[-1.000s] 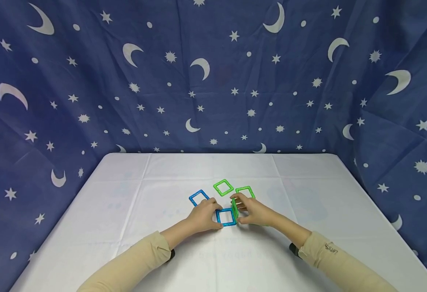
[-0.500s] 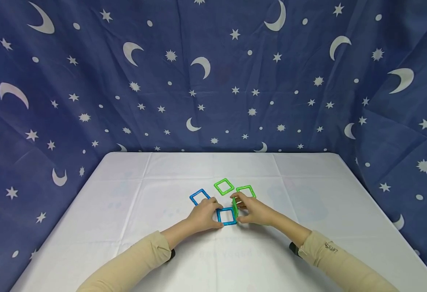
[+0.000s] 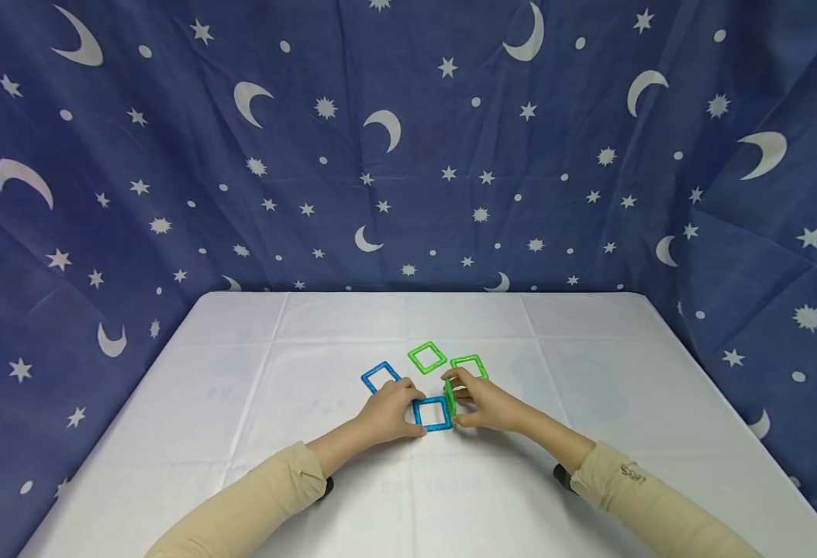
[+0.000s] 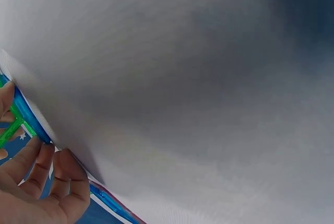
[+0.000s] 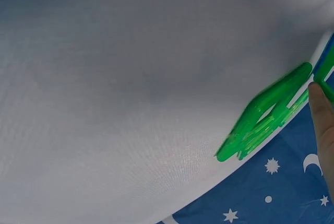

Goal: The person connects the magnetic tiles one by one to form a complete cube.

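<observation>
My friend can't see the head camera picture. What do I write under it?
A person's left hand holds a blue square frame flat on a white table; the right hand holds a green square frame upright along the blue one's right edge. Another blue frame and two green frames lie farther back, before a blue moon-and-star curtain.

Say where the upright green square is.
In the head view, the upright green square, held by the right hand, stands at the right edge of the nearer blue square.
</observation>
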The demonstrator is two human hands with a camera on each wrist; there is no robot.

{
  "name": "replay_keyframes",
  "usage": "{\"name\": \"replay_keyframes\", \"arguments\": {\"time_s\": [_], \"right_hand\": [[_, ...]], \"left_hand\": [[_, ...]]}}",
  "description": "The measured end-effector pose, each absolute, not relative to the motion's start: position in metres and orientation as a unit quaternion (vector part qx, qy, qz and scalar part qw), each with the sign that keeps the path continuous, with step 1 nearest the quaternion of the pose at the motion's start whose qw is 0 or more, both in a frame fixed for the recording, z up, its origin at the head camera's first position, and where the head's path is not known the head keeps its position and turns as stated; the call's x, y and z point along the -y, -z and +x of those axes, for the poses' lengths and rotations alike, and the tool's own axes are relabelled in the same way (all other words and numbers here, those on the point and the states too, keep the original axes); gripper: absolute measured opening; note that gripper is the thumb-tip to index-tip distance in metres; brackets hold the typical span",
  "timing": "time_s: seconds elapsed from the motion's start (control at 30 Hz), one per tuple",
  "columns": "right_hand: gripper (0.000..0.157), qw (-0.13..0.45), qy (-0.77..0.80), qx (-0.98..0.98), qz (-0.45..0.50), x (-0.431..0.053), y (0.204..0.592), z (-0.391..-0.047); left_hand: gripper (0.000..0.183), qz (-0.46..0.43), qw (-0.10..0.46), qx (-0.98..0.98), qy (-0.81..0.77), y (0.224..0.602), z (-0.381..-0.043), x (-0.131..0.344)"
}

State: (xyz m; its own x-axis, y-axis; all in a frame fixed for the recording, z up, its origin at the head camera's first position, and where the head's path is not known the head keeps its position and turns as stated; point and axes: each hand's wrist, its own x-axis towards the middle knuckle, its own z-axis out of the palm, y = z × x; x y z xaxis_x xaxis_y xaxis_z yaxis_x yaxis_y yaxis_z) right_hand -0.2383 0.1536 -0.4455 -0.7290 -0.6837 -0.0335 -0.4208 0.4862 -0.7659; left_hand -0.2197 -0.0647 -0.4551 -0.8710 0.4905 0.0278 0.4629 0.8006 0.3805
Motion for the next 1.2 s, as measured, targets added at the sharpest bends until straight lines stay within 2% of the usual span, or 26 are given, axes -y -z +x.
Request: {"name": "replay_keyframes", "arguments": {"time_s": [0.47, 0.9, 1.2], "right_hand": [[0.068, 0.171, 0.403, -0.837, -0.327, -0.154, 0.449, -0.239], [0.068, 0.167, 0.389, -0.851, -0.310, -0.151, 0.448, -0.235], [0.067, 0.155, 0.386, -0.856, -0.307, -0.152, 0.447, -0.231]], "left_hand": [[0.053, 0.259, 0.046, -0.945, -0.197, 0.450, -0.221, 0.066], [0.038, 0.229, 0.057, -0.944, -0.230, 0.441, -0.231, 0.065], [0.028, 0.213, 0.032, -0.942, -0.257, 0.437, -0.242, 0.064]]}}
